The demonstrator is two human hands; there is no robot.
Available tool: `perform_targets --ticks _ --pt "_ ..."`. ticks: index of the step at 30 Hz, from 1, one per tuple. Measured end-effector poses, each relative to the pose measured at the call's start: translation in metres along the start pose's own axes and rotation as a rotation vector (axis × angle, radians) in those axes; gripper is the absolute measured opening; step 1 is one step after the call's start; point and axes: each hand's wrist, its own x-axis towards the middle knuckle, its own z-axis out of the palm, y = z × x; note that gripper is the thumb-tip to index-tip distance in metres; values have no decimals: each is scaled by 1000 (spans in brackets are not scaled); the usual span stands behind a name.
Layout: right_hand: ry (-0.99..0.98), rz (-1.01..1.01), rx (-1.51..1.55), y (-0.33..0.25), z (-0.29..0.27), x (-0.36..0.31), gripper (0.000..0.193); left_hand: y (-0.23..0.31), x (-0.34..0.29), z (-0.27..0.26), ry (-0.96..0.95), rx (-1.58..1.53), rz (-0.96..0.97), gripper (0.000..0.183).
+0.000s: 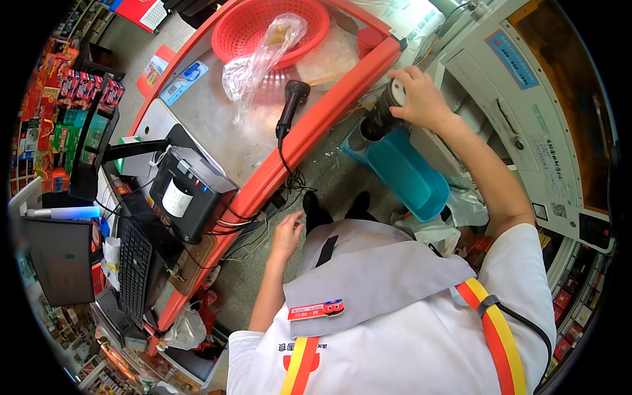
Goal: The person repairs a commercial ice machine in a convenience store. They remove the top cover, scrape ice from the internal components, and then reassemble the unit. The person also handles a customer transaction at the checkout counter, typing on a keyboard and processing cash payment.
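My right hand (421,99) reaches out to the upper right, its fingers curled round the pale, round end of a dark cylinder (378,121). The cylinder stands tilted, its lower end by a teal plastic bin (431,204); I cannot make out what it is. My left hand (287,236) hangs near my waist, apart from the counter edge, fingers loosely bent and apart, nothing in it. Nearest to it are the black cables (297,181) beside the counter.
The red-edged counter (342,82) bears a red basket (227,33), a clear plastic bag (247,72), a handheld scanner (288,115), a receipt printer (191,197) and a keyboard (133,266). At the right stands a white cabinet (487,92). Plastic bags (434,234) lie by the bin.
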Motion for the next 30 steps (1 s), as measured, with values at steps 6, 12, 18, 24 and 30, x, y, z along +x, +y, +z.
perform_targets --ticks 6,12,18,24,30 --pt "20 -27 -1 16 53 -5 69 -1 27 14 -74 25 75 32" --pt "27 70 42 37 131 -10 74 23 78 39 -215 -16 98 30" --pt "-5 66 45 64 215 -7 75 20 158 91 -233 -144 37 35" --pt "-13 39 33 88 279 -4 74 -3 250 157 -205 -245 -23 39" --pt "-65 133 -3 96 300 0 76 -21 314 205 -173 -454 -101 49"
